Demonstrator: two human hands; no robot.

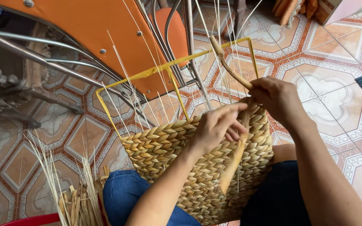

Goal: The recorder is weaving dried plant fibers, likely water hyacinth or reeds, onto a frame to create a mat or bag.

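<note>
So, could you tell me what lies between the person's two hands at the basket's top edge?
In the head view, a flat tan fibre strand runs between the left hand and right hand, over the woven basket.

This looks like a room in a home used for handcraft. The floor [336, 62] is laid with patterned ceramic tiles in orange, white and brown. At the far left stand orange chairs [105, 33] on bent metal legs beside dark carved wooden furniture [5, 83]. A bundle of dried reeds [76, 196] stands near left, and a half-woven straw basket [168, 155] on a yellow wire frame [156, 71] rests across the person's lap.
</note>
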